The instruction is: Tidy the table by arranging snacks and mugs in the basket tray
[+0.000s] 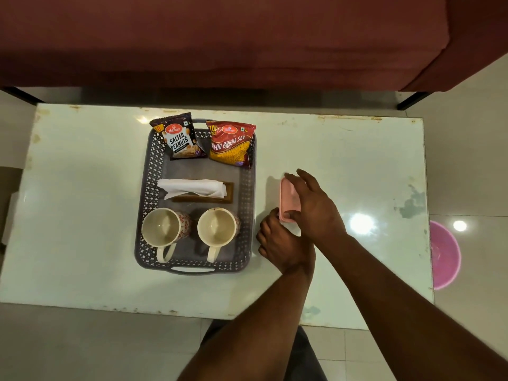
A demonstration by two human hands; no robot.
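Note:
A grey perforated basket tray (149, 171) sits on the white table. At its far end lean a salted peanuts packet (180, 137) and a red aloo bhujia sev packet (232, 144). Two cream mugs (163, 229) (218, 228) stand at its near end, handles toward me. A wooden holder with white tissues (195, 188) lies across the middle. To the right of the tray, a small pink container (286, 196) rests on the table. My right hand (313, 204) covers it from above. My left hand (283, 242) touches its near end, fingers curled.
The white table (82, 202) has worn edges and a glossy top. A dark red sofa (220, 37) runs along its far side. A pink plastic tub (445, 257) sits on the floor beyond the table's right edge.

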